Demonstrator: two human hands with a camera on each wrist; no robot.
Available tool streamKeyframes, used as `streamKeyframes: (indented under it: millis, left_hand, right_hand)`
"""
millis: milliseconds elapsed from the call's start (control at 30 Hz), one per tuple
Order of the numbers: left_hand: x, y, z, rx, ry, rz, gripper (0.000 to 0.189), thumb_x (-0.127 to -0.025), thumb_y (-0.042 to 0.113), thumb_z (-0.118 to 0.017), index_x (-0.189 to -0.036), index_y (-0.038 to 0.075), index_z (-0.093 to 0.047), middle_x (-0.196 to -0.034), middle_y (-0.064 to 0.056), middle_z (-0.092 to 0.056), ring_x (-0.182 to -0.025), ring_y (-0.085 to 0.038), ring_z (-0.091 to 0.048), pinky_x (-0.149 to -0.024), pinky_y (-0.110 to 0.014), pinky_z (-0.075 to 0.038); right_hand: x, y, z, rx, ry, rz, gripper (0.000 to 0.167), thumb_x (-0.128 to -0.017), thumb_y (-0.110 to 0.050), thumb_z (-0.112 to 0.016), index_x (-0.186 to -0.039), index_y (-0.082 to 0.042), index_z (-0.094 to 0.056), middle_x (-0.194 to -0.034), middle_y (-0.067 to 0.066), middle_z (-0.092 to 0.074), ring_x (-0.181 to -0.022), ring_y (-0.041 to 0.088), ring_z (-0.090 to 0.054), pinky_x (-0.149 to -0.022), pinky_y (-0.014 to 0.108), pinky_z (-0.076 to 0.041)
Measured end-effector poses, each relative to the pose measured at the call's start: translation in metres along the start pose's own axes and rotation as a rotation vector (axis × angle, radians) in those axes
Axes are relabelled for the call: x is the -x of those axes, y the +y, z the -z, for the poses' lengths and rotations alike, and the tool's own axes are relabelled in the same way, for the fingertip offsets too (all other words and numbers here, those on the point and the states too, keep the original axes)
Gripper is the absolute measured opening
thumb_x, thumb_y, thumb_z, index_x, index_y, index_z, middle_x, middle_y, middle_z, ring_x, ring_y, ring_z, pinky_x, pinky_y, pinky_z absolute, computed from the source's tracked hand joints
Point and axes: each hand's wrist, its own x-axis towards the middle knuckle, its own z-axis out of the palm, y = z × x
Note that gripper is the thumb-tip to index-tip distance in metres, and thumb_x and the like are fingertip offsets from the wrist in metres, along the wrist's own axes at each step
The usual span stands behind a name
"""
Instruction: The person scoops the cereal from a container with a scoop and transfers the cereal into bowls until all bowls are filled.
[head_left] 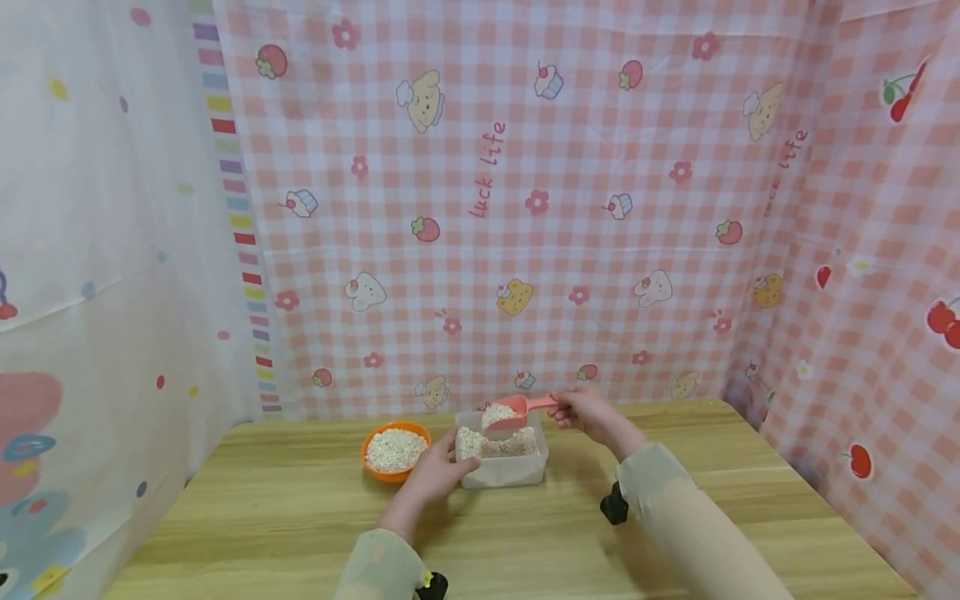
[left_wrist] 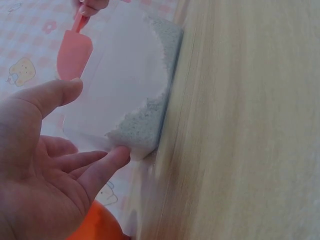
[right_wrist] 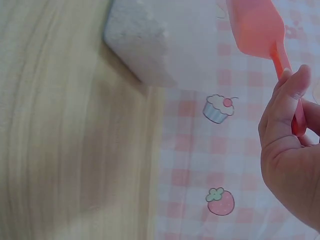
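Note:
A clear plastic box (head_left: 501, 473) holding oat-like flakes stands on the table. My left hand (head_left: 437, 471) holds its left end, thumb on the near wall and fingers along the left side. In my right hand (head_left: 588, 410) is the handle of a pink scoop (head_left: 537, 403), gripped between thumb and fingers. The scoop is tilted over the box, and pale flakes (head_left: 498, 414) lie in its bowl. In the right wrist view the scoop (right_wrist: 257, 30) shows from its underside. Left of the box, close to my left hand, sits an orange bowl (head_left: 387, 477) heaped with the same flakes.
The wooden table (head_left: 300, 517) carries the box and bowl near its far edge. Behind it hangs a pink checked curtain (head_left: 600, 250), with a white patterned curtain (head_left: 112, 208) at the left. Black devices (head_left: 615, 505) are strapped at both wrists.

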Motion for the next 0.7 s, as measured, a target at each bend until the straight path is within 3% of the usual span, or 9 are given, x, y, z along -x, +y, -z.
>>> streamKeyframes:
  millis: [500,700]
  left_hand:
    - [0.003,0.002,-0.002,0.020,0.008,0.010,0.079,-0.092,0.025,-0.067,-0.150,-0.006,-0.023,-0.148,-0.026,-0.036,-0.129,-0.042,-0.044,-0.104,-0.053,-0.039]
    - [0.002,0.002,-0.002,0.023,0.009,0.007,0.079,-0.092,0.025,-0.067,-0.150,-0.006,-0.023,-0.148,-0.026,-0.036,-0.129,-0.042,-0.044,-0.103,-0.052,-0.039]
  right_hand:
    - [-0.003,-0.022,0.006,-0.023,-0.005,0.024,0.031,-0.103,-0.007,-0.043,-0.117,0.018,-0.053,-0.069,0.005,-0.064,-0.055,0.007,-0.056,-0.055,0.018,-0.052]
    - [-0.003,-0.025,0.008,-0.028,0.007,0.005,0.033,-0.104,-0.008,-0.042,-0.123,0.017,-0.051,-0.070,0.006,-0.063,-0.055,0.007,-0.056,-0.054,0.019,-0.052]
